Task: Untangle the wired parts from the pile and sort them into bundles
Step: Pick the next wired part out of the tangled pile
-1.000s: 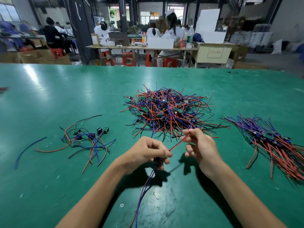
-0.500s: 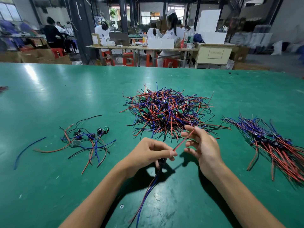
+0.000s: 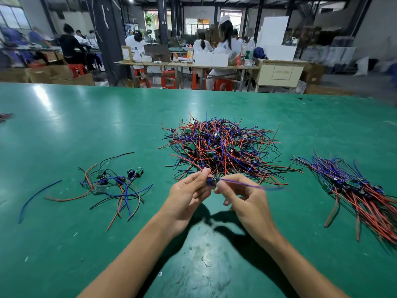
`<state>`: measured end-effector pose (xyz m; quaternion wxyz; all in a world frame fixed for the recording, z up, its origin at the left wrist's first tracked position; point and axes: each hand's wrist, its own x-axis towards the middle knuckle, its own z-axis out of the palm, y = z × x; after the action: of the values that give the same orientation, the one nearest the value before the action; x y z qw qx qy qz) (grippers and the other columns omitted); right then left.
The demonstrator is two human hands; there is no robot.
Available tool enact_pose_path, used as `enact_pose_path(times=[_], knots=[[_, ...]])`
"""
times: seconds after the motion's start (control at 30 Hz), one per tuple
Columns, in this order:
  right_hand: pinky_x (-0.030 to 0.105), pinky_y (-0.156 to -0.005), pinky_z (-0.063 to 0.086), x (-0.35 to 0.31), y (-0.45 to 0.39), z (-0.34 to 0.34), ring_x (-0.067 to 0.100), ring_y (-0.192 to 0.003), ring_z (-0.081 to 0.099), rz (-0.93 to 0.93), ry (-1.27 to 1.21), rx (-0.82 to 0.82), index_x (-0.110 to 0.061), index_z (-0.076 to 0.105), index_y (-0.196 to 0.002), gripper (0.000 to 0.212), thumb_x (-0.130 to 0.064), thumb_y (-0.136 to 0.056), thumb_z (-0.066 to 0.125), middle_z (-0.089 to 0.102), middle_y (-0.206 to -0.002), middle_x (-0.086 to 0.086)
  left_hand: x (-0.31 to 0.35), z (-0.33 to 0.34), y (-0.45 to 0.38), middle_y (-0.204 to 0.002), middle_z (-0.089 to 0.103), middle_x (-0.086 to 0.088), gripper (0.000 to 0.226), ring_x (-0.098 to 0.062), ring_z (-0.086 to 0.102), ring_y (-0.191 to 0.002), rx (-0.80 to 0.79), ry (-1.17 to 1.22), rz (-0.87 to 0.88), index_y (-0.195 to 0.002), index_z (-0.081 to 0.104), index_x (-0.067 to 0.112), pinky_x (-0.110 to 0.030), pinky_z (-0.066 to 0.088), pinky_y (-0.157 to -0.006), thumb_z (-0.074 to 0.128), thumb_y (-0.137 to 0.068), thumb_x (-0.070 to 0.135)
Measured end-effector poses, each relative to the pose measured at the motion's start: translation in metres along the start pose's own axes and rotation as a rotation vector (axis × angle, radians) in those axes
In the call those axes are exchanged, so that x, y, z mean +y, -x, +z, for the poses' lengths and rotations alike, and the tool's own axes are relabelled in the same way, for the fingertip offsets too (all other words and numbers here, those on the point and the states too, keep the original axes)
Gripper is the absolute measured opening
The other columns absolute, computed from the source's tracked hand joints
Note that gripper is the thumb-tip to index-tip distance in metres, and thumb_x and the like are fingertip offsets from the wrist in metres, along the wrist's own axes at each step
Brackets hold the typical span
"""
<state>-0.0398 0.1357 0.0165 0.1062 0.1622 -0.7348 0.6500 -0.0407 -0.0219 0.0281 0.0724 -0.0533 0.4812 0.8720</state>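
You are working at a wide green tabletop [image 3: 64, 130], with the tangled pile [image 3: 219, 145] lying straight ahead of both hands, its near edge just beyond your fingertips. The sorted bundle [image 3: 361, 194] is lying well off to your right, its wires running on a slant from far-left to near-right, and a looser group of parts [image 3: 113, 186] is sitting well off to your left.

Between the hands, above the tabletop, you are holding one wired part [image 3: 211, 181]. Your left hand [image 3: 187, 196] is pinching it at the small dark module, thumb and forefinger closed on it. Your right hand [image 3: 242, 198] is curling its fingers just beside the module; it seems to be pinching the wire there, though the contact is hard to make out. The part's blue wire [image 3: 247, 185] is trailing out to the right, nearly level, pointing toward the bundle.

So the right hand is the nearer one for laying it down, and the wire is already lying roughly along the way it must travel.
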Motion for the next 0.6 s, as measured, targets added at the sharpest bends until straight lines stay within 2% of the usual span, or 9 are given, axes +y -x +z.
enact_pose_path(times=[0.07,0.17,0.23,0.33,0.37,0.43,0.5,0.53,0.6], knots=[[0.018,-0.052,0.047,-0.004,-0.001,-0.001,0.006,-0.058,0.061,0.075,-0.101,0.059,-0.024,0.075,-0.088,0.015,-0.039,-0.089,0.074,0.076,-0.08,0.002,-0.001,0.002,0.002,-0.078,0.074,0.002,0.019,-0.004,0.066,-0.066,-0.002,0.004,0.042,-0.089,0.071,0.017,-0.014,0.054,-0.067,0.077,-0.074,0.027],[0.022,-0.051,0.047,-0.009,-0.004,-0.003,0.01,-0.057,0.061,0.209,-0.202,0.138,-0.017,0.075,-0.088,0.018,-0.034,-0.087,0.072,0.078,-0.083,0.005,-0.004,0.003,0.004,-0.085,0.077,-0.007,0.028,-0.014,0.074,-0.077,0.044,-0.049,0.145,-0.093,0.073,0.014,-0.018,0.056,-0.067,0.082,-0.068,0.022],[0.022,-0.051,0.049,-0.011,-0.007,-0.006,0.012,-0.058,0.063,0.296,-0.281,0.136,-0.015,0.077,-0.086,0.014,-0.029,-0.088,0.074,0.078,-0.086,0.007,-0.005,0.004,0.006,-0.084,0.077,-0.014,0.029,-0.019,0.075,-0.078,0.045,-0.112,0.229,-0.093,0.073,0.01,-0.021,0.056,-0.067,0.084,-0.067,0.02],[0.022,-0.049,0.052,-0.014,-0.01,-0.01,0.015,-0.059,0.066,0.423,-0.458,0.075,-0.016,0.077,-0.077,0.019,-0.034,-0.079,0.075,0.078,-0.086,0.01,-0.006,0.003,0.006,-0.086,0.077,-0.015,0.022,-0.019,0.074,-0.076,-0.002,-0.223,0.363,-0.088,0.076,0.012,-0.023,0.057,-0.069,0.087,-0.069,0.011],[0.021,-0.049,0.052,-0.014,-0.011,-0.011,0.014,-0.06,0.066,0.454,-0.506,0.054,-0.015,0.074,-0.078,0.02,-0.036,-0.076,0.075,0.077,-0.084,0.008,-0.005,0.001,0.005,-0.089,0.078,-0.011,0.023,-0.018,0.074,-0.077,-0.037,-0.31,0.442,-0.091,0.076,0.013,-0.023,0.057,-0.071,0.087,-0.071,0.007],[0.02,-0.052,0.052,-0.013,-0.012,-0.018,0.01,-0.061,0.065,0.511,-0.574,0.0,-0.018,0.069,-0.083,0.023,-0.038,-0.075,0.074,0.074,-0.08,0.004,-0.004,-0.006,0.0,-0.097,0.077,0.001,0.028,-0.014,0.074,-0.081,-0.053,-0.663,0.686,-0.102,0.075,0.016,-0.022,0.057,-0.076,0.082,-0.079,0.0],[0.019,-0.055,0.051,-0.011,-0.013,-0.027,0.007,-0.062,0.062,0.545,-0.618,-0.074,-0.022,0.072,-0.079,0.018,-0.04,-0.073,0.073,0.07,-0.076,-0.001,-0.006,-0.013,-0.004,-0.098,0.075,0.003,0.027,-0.014,0.074,-0.081,-0.047,-0.915,0.889,-0.11,0.073,0.015,-0.025,0.058,-0.079,0.074,-0.087,0.0],[0.019,-0.055,0.051,-0.01,-0.014,-0.031,0.007,-0.062,0.061,0.546,-0.631,-0.113,-0.024,0.073,-0.075,0.015,-0.039,-0.073,0.074,0.068,-0.074,-0.002,-0.006,-0.013,-0.004,-0.095,0.075,0.0,0.023,-0.018,0.074,-0.079,-0.019,-0.881,0.852,-0.111,0.072,0.014,-0.027,0.058,-0.078,0.071,-0.091,0.002],[0.019,-0.055,0.048,-0.009,-0.016,-0.035,0.007,-0.06,0.056,0.517,-0.581,-0.19,-0.024,0.073,-0.074,0.008,-0.031,-0.073,0.078,0.062,-0.07,-0.003,-0.004,-0.006,-0.001,-0.087,0.077,-0.01,0.016,-0.028,0.076,-0.073,0.022,-0.612,0.557,-0.11,0.072,0.011,-0.031,0.06,-0.071,0.066,-0.096,0.016]])
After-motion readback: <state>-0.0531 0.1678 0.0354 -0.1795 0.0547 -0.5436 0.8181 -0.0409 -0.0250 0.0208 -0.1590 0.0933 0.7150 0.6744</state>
